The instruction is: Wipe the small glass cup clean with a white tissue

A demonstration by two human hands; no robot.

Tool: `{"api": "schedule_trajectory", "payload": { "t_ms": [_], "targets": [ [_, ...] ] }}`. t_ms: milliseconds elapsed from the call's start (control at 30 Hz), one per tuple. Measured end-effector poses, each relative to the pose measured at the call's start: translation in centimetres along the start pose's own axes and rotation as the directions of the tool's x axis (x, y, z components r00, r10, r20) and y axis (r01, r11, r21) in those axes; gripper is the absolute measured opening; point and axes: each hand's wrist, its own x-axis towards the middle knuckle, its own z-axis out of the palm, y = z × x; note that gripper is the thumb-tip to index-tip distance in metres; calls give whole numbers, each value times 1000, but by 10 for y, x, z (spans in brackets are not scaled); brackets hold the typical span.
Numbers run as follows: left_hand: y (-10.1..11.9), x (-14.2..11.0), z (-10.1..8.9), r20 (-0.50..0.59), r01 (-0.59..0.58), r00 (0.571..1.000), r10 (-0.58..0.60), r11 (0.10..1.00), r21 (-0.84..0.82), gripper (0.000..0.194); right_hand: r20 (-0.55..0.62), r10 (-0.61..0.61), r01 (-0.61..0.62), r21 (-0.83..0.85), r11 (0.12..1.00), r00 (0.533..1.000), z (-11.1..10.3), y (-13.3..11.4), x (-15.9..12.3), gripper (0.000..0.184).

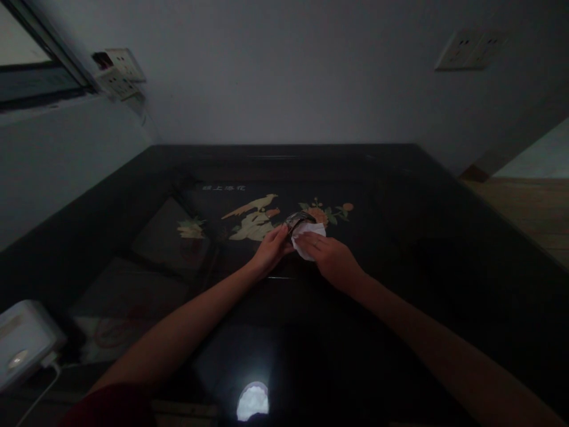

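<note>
My left hand [270, 250] is closed on the left side of a small, dark, shiny rounded object [300, 220]. Its kind is hard to make out in the dim light. My right hand [331, 256] presses a white tissue [318, 228] against the near side of that object, fingers bent over the tissue. The two hands meet just above the middle of the black glossy table [355, 338]. Part of the object is hidden behind the tissue and fingers.
A bird-and-flower picture [253, 220] decorates the tabletop. At the left edge lies a white device [26, 341] with a white cable. Wall sockets [471, 50] are at the upper right, with another socket [124, 64] at the upper left. A wall borders the table's far edge.
</note>
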Motion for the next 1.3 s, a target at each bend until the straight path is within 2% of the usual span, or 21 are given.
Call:
{"api": "schedule_trajectory", "payload": {
  "t_ms": [67,167,333,433,533,600,700,767,800,867,933,1033,1167,1300],
  "targets": [
    [-1,1,0,8,-1,1000,1,1000,-9,39,-4,-45,44,-116,992,999,-3,3,1,40],
    [-1,2,1,44,1,999,0,1000,-17,41,-35,-64,55,-202,978,997,-5,5,2,35],
    [2,1,3,31,-9,999,10,1000,-25,41,-15,-7,5,-164,986,1000,1,0,2,39],
    [3,0,4,37,-11,999,11,1000,-10,40,-43,69,-68,17,998,997,9,-5,1,45],
    [3,0,3,41,-16,999,15,1000,26,42,-105,141,-107,276,955,984,15,-9,0,51],
    [2,0,2,54,-31,998,27,997,68,43,-110,208,-136,456,880,972,17,-11,0,51],
    [0,0,0,90,-70,994,57,988,141,42,-11,300,-211,688,695,954,17,-14,2,46],
    [0,0,-2,104,-86,992,70,983,164,40,49,325,-244,768,592,944,17,-16,2,44],
    [0,0,-2,104,-89,992,72,982,165,39,54,332,-247,782,573,942,17,-16,2,44],
    [0,0,-2,97,-83,993,68,984,155,38,38,330,-241,761,602,943,18,-15,2,44],
    [0,-1,-2,83,-69,995,58,989,131,39,7,300,-219,698,682,954,19,-11,1,45],
    [1,0,-1,60,-43,997,39,996,78,41,-36,183,-131,567,813,982,19,-2,-1,50],
    [2,0,1,52,-21,998,20,999,26,41,-41,2,10,285,958,999,11,14,0,52],
    [1,1,2,44,-17,999,17,1000,-10,44,9,-130,130,-41,991,992,0,23,1,44]
  ]
}}
